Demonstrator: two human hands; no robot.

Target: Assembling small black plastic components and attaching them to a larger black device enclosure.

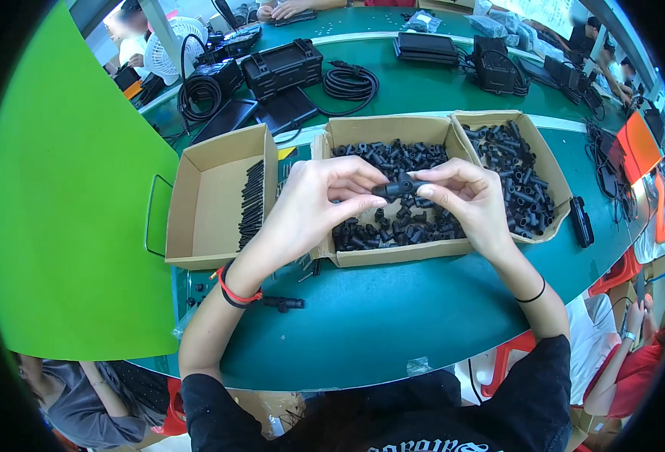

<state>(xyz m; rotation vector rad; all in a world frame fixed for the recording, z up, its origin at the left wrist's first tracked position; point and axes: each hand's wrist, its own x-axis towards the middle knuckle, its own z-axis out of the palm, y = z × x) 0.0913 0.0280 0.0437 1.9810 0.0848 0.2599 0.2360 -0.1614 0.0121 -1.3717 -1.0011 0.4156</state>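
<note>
Low in the frame, left of the middle, we see a small black piece (284, 303) lying on the green table (392, 324). In the middle, the left hand (319, 190) and right hand (474, 194) pinch a black tube (398, 188) (one end each) up over the middle box (404, 255), which holds many black bits (392, 154). We spot thin sticks (252, 203) in the left box (206, 192) and short pipes (524, 197) in the right box (542, 160). At the upper left we find a black case (283, 69) near a coiled cord (351, 81).

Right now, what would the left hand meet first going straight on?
Past the black fitting it holds, the left hand would probably meet the right hand at the fitting's other end; depth is unclear.
</note>
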